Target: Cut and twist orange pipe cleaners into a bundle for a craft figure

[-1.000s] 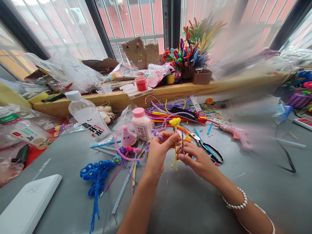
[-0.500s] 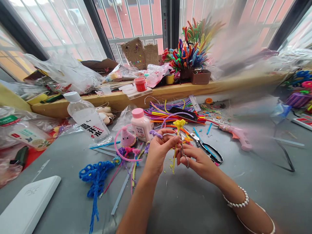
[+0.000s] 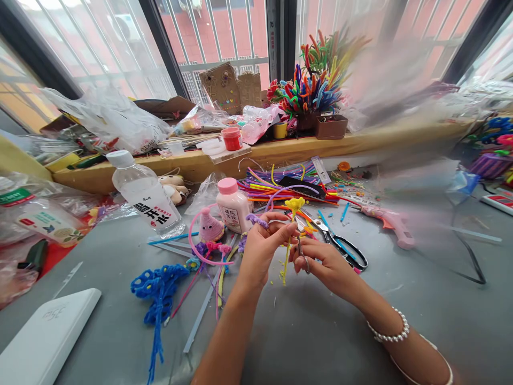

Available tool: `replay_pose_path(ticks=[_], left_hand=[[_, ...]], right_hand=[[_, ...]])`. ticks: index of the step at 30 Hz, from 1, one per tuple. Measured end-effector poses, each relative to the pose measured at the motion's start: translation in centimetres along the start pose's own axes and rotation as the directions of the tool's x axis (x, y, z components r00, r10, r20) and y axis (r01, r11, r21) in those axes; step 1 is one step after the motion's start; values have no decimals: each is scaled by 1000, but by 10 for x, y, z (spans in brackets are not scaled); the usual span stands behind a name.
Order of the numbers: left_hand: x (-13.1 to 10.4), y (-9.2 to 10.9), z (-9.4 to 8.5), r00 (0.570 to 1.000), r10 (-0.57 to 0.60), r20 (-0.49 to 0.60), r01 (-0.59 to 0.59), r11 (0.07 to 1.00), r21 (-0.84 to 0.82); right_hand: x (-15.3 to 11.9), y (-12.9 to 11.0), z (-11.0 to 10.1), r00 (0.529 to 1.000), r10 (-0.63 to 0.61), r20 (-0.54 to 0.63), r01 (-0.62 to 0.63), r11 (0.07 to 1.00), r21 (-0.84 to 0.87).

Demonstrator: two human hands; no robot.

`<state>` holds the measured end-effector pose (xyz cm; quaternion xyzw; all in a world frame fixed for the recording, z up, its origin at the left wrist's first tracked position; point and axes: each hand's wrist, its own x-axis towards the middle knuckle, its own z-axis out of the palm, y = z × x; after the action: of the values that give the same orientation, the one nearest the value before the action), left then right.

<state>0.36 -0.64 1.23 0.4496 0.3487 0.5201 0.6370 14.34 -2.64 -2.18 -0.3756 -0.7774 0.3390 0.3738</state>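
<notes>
Between the fingertips of my left hand (image 3: 266,243) is a yellow pipe-cleaner flower (image 3: 295,203), its head up and its fuzzy stem hanging below my fingers. A purple fuzzy ring (image 3: 257,220) sits around a finger of that hand. My right hand (image 3: 320,256) is closed on small metal scissors (image 3: 306,262), whose blades point up beside the flower's stem. Fingers hide most of the blades, so I cannot tell whether they touch the stem. Yellow scraps (image 3: 272,282) lie on the grey table (image 3: 296,342) beneath.
Larger black-handled scissors (image 3: 347,250) lie just behind my right hand, with a pink glue gun (image 3: 395,227) farther right. To the left stand a pink-capped bottle (image 3: 233,208) and a water bottle (image 3: 146,198). Blue pipe-cleaner work (image 3: 158,291) and a white box (image 3: 52,331) lie nearer.
The small scissors and my right fingers have shifted very slightly. My left hand and the yellow flower look almost the same.
</notes>
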Motion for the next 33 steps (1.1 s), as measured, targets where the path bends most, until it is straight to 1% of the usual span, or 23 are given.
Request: replay_pose_path(ticks=[8,12,15,21,33], left_hand=[[0,0,0,1000,-4,-18,4,1000,-3],[1,-1,-1,1000,2,-2,-2,1000,-4],[1,-1,0,1000,15,-1,-15,1000,-13],[0,1,2,1000,3,0,-3,1000,-12],[0,-2,1,1000,17,22,-16,999,-28]], right_hand=[[0,-1,1,999,19,-29,-20,1000,-21],[0,0,2,999,23,-36,-23,1000,-18],[0,1,3,1000,23,-18,-23,1000,1],[0,0,7,999,34,21,-35,999,22],[0,-2,5,997,59,47,-62,996,61]])
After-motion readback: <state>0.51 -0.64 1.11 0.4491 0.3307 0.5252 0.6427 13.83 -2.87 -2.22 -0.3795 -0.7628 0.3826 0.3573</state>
